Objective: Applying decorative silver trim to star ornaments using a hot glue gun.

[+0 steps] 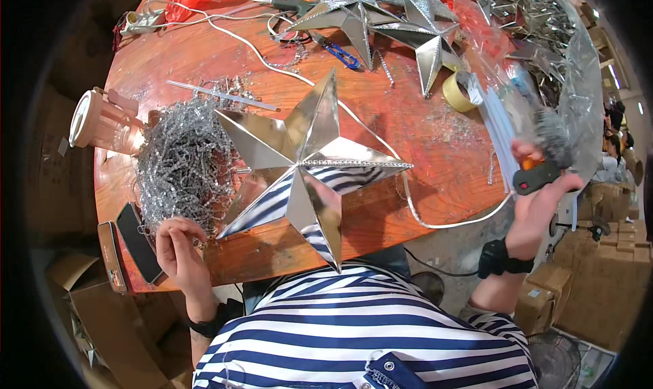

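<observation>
A shiny silver six-pointed star (323, 134) lies in front of me, with a row of small silver beads along one ridge on its right arm. My right hand (537, 195), at the table's right edge, grips a dark glue gun (535, 177) with a red button and a white cord; its front end is blurred. Beside the near edge of a heap of silver bead strands (187, 161), my left hand (182, 253) has its fingers pinched together. Whether a strand is between them does not show.
White glue sticks (498, 134) and a tape roll (460, 92) lie right of the star. More silver stars (357, 11), blue-handled snips (338, 52) and a green-handled tool (292, 5) are at the back. A lidded cup (105, 122) and a phone (138, 243) stand left.
</observation>
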Motion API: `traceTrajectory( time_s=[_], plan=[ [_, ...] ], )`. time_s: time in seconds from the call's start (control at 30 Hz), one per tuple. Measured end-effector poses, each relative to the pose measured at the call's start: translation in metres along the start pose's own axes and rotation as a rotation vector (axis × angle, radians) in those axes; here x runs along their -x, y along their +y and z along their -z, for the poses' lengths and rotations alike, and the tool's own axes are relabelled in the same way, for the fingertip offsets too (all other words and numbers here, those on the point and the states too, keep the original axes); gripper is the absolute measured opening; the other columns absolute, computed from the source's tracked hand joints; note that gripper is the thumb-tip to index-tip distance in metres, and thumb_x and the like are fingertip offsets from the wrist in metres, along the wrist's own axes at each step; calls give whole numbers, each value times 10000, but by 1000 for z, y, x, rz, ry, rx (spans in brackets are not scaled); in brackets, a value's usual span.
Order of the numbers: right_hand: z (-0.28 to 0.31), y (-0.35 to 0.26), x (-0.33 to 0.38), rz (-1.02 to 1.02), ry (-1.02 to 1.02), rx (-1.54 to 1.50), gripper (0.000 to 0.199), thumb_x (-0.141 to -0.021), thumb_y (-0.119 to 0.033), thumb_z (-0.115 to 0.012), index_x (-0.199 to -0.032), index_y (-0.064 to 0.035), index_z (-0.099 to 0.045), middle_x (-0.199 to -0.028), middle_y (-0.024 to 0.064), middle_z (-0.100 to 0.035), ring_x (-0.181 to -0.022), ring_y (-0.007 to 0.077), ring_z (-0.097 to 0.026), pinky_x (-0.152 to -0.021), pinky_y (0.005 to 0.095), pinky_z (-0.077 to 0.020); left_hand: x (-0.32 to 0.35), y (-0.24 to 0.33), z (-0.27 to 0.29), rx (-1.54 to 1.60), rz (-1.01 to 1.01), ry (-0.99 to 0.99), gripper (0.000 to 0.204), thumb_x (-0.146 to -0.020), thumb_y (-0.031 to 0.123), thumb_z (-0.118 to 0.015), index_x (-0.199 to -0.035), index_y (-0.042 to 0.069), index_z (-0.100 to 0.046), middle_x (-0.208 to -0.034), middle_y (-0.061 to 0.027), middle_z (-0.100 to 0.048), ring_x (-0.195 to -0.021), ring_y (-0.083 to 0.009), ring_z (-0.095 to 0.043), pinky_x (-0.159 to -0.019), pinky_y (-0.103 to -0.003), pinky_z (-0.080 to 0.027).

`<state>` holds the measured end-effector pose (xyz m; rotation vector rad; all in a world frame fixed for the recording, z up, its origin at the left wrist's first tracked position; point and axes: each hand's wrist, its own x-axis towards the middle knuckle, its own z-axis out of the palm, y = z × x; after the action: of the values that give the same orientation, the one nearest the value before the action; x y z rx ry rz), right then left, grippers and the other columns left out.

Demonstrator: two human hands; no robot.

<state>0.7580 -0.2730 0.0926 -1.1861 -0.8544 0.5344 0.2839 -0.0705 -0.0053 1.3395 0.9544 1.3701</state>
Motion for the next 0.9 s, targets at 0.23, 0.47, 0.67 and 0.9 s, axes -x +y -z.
traceTrajectory(
  time_s=[0.23,0.47,0.67,0.9],
  plan=[
    [-127,6,1,142,-452,489,841,-616,-812,-597,-851,-6,-635,-869,117,-677,-817,270,-680,-728,345,-537,7,-8,9,-321,-182,-144,224,-1007,87,-433,-820,11,-529,-848,-56,-509,-673,-107,-468,-578,-238,-371],
    [-156,23,-8,317,-658,679,759,-527,-782,-646,-746,-55,-615,-664,59,-596,-620,270,-617,-584,336,-475,-1,5,-9,-381,-132,-113,142,-908,-71,-546,-1007,-26,-636,-992,-85,-578,-794,-111,-534,-682,-217,-439],
    [-160,29,-11,298,-618,672,791,-532,-814,-619,-749,-54,-617,-667,51,-598,-616,266,-617,-584,338,-476,-1,3,-5,-376,-94,-126,181,-908,-75,-559,-1058,-24,-647,-1015,-82,-575,-818,-106,-542,-693,-209,-444],
    [-162,28,-11,306,-620,691,808,-542,-841,-580,-731,-56,-609,-648,40,-579,-594,256,-598,-562,332,-462,1,0,-3,-311,-63,-138,119,-916,-52,-556,-1015,-24,-616,-988,-81,-545,-779,-94,-528,-686,-210,-436]
  ],
)
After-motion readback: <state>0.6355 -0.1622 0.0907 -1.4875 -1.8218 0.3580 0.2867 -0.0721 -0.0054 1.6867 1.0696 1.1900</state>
